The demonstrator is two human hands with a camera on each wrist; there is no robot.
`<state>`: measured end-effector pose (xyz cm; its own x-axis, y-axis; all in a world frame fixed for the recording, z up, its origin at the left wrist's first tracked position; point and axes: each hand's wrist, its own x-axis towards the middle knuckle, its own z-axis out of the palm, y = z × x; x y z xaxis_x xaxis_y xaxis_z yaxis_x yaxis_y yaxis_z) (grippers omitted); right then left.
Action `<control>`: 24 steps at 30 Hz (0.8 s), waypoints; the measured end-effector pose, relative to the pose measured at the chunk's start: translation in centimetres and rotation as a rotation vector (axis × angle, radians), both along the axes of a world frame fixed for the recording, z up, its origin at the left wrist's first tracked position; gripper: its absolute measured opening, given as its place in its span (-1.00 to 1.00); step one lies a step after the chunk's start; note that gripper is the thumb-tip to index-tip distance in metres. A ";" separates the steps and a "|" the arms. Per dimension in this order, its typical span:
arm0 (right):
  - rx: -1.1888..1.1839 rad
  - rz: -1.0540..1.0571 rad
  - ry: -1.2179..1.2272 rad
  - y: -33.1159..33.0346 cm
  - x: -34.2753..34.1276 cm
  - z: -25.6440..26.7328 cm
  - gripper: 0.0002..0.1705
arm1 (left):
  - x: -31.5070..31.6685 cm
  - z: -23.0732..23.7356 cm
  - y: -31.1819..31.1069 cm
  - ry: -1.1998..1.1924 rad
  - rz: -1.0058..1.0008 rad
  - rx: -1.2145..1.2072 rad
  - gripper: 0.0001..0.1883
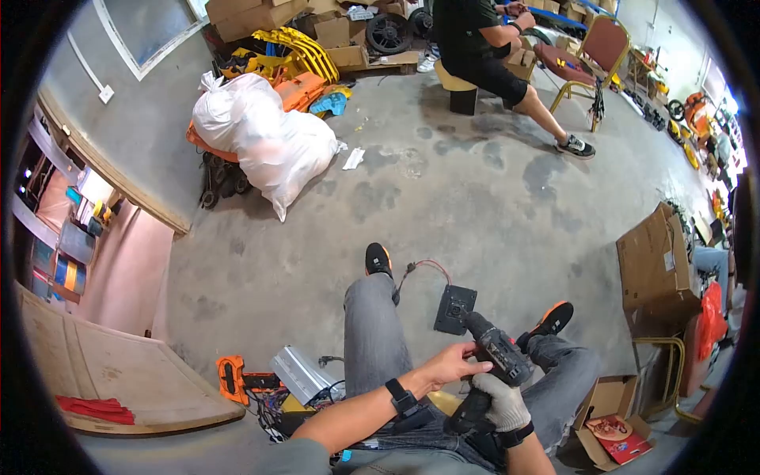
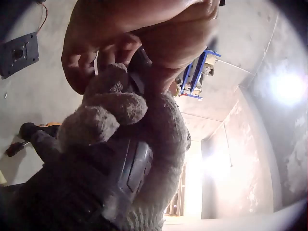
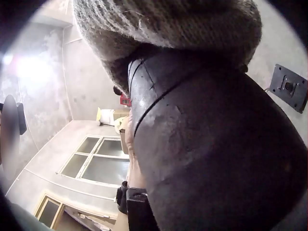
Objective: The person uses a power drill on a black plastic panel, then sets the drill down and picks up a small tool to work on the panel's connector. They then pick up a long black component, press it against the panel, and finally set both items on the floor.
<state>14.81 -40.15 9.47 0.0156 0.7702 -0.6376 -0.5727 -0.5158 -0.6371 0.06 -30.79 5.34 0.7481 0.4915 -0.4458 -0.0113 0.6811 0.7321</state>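
Observation:
A black power drill (image 1: 507, 358) is held over the lap, its chuck end toward the black square plate (image 1: 457, 309) on the floor. My right hand (image 1: 504, 402), in a knitted glove, grips the drill's handle. The bare left hand (image 1: 451, 368) has its thumb and fingers against the drill's side. In the left wrist view the left hand's curled fingers (image 2: 79, 67) meet the drill beside the gloved fingers (image 2: 103, 115). The drill's dark base (image 3: 211, 134) fills much of the right wrist view below the glove (image 3: 178, 24). The plate has a red cable.
A silver metal box (image 1: 303, 374), wires and an orange tool (image 1: 232, 378) lie left of the legs. Cardboard boxes (image 1: 655, 265) stand at right. White sacks (image 1: 269, 138) are at the back left. Another person (image 1: 475, 47) sits at the back near a chair (image 1: 606, 51).

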 end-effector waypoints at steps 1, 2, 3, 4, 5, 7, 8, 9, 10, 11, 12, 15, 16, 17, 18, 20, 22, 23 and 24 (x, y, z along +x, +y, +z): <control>-0.020 -0.009 0.010 0.0 0.0 0.0 -0.64 | 0.0 -0.7 -0.2 -0.003 0.010 0.007 -0.49; -0.027 -0.046 0.029 0.3 -0.4 0.9 -0.65 | -0.1 -0.1 0.0 -0.016 0.017 0.000 -0.48; -0.025 -0.044 0.028 0.1 -0.3 0.6 -0.65 | -0.1 -0.4 -0.2 -0.017 0.018 0.002 -0.48; -0.017 -0.012 -0.003 -0.1 -0.1 -0.2 -0.63 | 0.0 -0.9 -0.5 -0.012 0.024 0.028 -0.48; -0.002 0.019 -0.034 0.4 -0.1 -0.1 -0.62 | 0.1 -0.7 -0.1 -0.007 0.029 0.059 -0.48; -0.009 0.041 -0.056 0.9 0.1 0.9 -0.60 | 0.1 -0.6 0.5 0.018 0.009 0.048 -0.49; -0.033 0.065 -0.072 0.6 0.0 1.5 -0.58 | 0.0 -0.5 0.1 0.048 -0.010 0.021 -0.49; -0.038 0.064 -0.071 0.6 0.0 1.0 -0.58 | 0.0 -1.0 0.0 0.048 -0.012 0.016 -0.49; 0.023 0.061 -0.109 0.8 -0.1 0.3 -0.57 | 0.0 -1.8 0.2 0.021 -0.006 0.053 -0.50; 0.079 0.057 -0.146 0.7 -0.2 -0.1 -0.57 | -0.1 -2.7 0.1 -0.006 -0.002 0.086 -0.50; 0.247 0.095 -0.243 1.6 -0.6 0.9 -0.58 | -0.4 -3.1 0.4 -0.089 0.006 0.037 -0.50; 0.333 0.220 -0.813 0.9 0.3 -1.4 -0.56 | -2.0 -2.1 1.2 0.090 0.090 0.048 -0.43; 0.293 0.204 -0.884 0.5 0.3 -2.6 -0.49 | -2.3 -1.4 1.5 0.096 0.134 -0.028 -0.41; 0.313 0.182 -0.903 0.5 0.1 -1.7 -0.44 | -2.7 -0.6 1.7 0.113 0.185 -0.095 -0.38; 0.341 0.220 -0.969 0.7 0.1 -1.2 -0.43 | -3.0 0.1 2.0 0.078 0.192 -0.123 -0.37; 0.370 0.239 -0.972 0.6 -0.2 -1.1 -0.38 | -3.6 0.8 2.0 0.025 0.187 -0.148 -0.27; 0.427 0.208 -0.961 1.4 -0.2 -2.2 -0.36 | -3.2 1.0 2.4 0.030 0.165 -0.140 -0.30; 0.463 0.232 -1.057 1.4 -0.4 -2.7 -0.32 | -3.3 1.1 2.1 0.043 0.158 -0.145 -0.32; 0.505 0.256 -1.153 1.5 -0.6 -3.0 -0.29 | -3.3 1.3 2.1 0.047 0.159 -0.148 -0.32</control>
<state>14.26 -38.66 6.44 0.1774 0.9841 0.0077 0.5166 -0.0864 -0.8519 -3.24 -28.73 6.60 0.6433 0.5282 -0.5543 -0.0956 0.7737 0.6263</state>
